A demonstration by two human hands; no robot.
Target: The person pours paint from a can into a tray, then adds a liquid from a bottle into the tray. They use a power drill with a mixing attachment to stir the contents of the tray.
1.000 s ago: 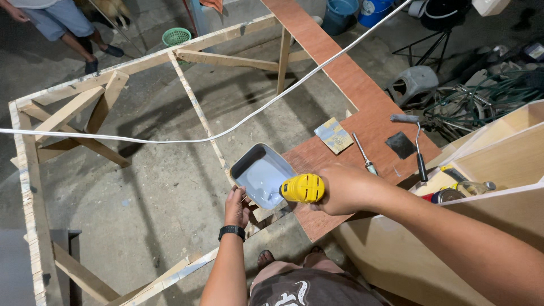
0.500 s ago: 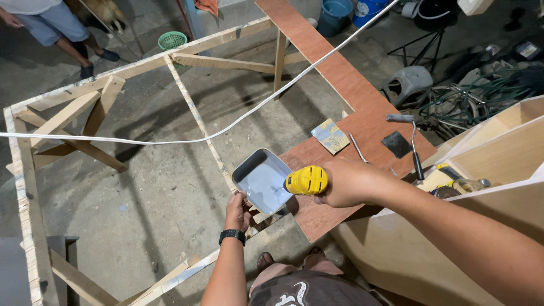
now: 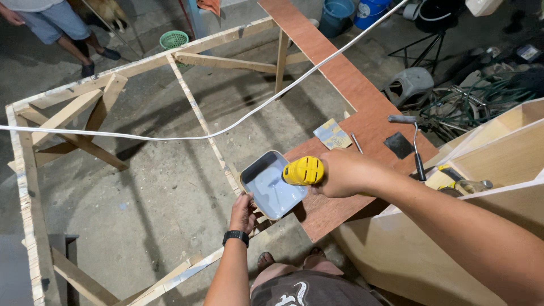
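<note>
**Yellow tool held over a paint tray at the edge of a plywood sheet**

The yellow power tool (image 3: 304,170) sits in the right hand (image 3: 345,173), whose fingers are wrapped tight around its grip, the yellow end pointing left over the paint tray (image 3: 272,186). The tray is a shallow grey rectangle with a pale blue-white coating inside, resting at the near left corner of the reddish plywood sheet (image 3: 362,113). The left hand (image 3: 243,212), with a black wristband on its wrist, reaches up from below and touches the tray's near left rim, fingers curled against it; whether it grips the rim cannot be told.

Farther right on the plywood lie a small square of sandpaper (image 3: 332,134), a dark flat scraper (image 3: 399,144) and a paint roller (image 3: 412,141) with a long black handle. To the near right stands a pale wooden cabinet (image 3: 498,153). Left of the tray, a bare timber frame (image 3: 192,107) spans the concrete floor (image 3: 141,192), and a white cable (image 3: 238,120) runs across it. At the far left another person's legs (image 3: 62,28) show beside a green basket (image 3: 173,39).
</note>
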